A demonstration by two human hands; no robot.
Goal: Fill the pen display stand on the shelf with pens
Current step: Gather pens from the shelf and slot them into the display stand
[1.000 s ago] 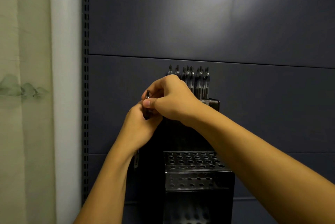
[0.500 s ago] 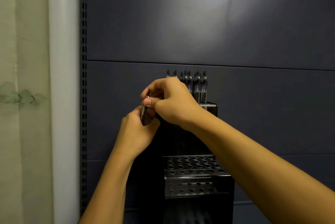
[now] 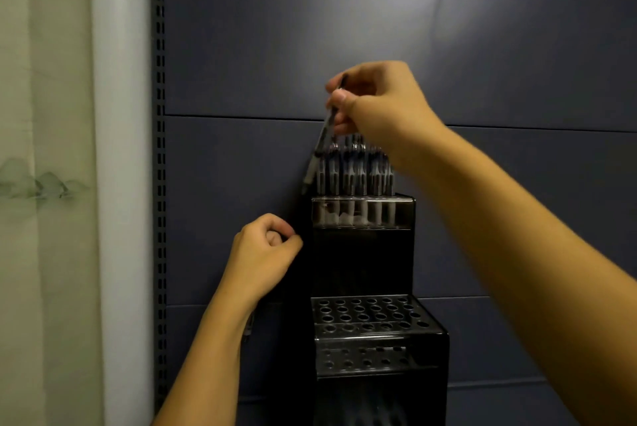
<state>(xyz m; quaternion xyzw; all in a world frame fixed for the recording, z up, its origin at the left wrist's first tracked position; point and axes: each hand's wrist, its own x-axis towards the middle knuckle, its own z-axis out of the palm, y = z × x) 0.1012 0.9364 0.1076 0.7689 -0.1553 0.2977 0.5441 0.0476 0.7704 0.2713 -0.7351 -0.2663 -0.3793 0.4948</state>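
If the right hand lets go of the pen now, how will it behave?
The pen looks thin, stiff and probably light, since the right hand pinches it near the top. It hangs tilted beside the filled row, outside the pen display stand, so it would likely drop.

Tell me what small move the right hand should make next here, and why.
Probably straighten the pen and lower it into the top tier beside the standing pens. The right hand pinches it near its upper end, tilted, its lower tip hanging just left of that row and not yet in a hole. The left hand sits curled beside the stand.
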